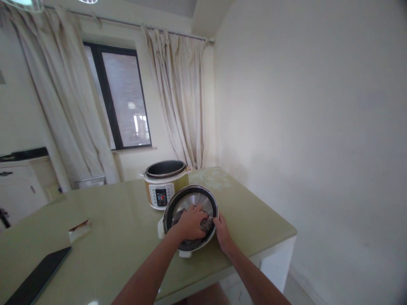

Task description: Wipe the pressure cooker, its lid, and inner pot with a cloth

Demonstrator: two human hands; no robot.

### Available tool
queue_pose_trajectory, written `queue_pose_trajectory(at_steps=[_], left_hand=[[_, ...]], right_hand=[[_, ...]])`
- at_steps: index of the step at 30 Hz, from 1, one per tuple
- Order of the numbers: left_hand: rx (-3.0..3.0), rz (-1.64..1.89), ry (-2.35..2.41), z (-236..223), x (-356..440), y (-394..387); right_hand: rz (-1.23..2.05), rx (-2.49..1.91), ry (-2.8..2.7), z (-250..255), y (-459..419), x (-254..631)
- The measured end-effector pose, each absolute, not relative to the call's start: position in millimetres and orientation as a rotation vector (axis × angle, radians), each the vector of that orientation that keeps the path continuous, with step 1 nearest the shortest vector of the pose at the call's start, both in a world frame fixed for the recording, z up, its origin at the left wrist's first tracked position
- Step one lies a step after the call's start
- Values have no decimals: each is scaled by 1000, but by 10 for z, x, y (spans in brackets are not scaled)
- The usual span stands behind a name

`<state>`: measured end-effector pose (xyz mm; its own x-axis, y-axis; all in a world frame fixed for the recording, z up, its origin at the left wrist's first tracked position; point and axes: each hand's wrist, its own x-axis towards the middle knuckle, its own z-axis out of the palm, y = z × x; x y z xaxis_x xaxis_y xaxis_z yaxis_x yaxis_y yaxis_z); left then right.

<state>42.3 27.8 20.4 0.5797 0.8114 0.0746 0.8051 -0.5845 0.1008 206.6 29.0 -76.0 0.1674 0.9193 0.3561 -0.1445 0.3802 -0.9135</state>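
A pressure cooker lid point(202, 197) is tilted up on the table, its shiny metal inside and dark sealing ring facing me. My left hand point(190, 222) presses a crumpled grey cloth point(206, 224) against the lid's inside, fingers bent over it; part of the cloth is hidden under the palm. My right hand point(223, 232) grips the lid's right rim, with some of its fingers out of sight behind the edge. Just behind the lid stands the electric pressure cooker point(181, 184), white and gold, uncovered, with a dark inner pot and a front control panel.
The pale green table point(117, 237) stretches out to the left. On it lie a dark flat tablet-like object point(40, 275) and a small packet point(79, 231). A white wall point(305, 127) rises to the right. Curtains point(181, 97) and a window are behind the table.
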Motion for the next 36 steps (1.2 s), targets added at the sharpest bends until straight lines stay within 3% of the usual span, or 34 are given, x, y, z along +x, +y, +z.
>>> queue_pose_trajectory(at_steps=[9,16,26,36], left_hand=[[2613,670,1715,225,739,523],[2555,563,1867,139,217,627],[2799,595,1519,-76,265,75],[2851,798,1204,29,581,417]], right_hand=[[974,-848,-1197,-674,220,2078],[973,-921,-1175,-681,202,2075],[969,-890,-1129,-735,254,2039],[967,-903,-1079,-736,264,2115]])
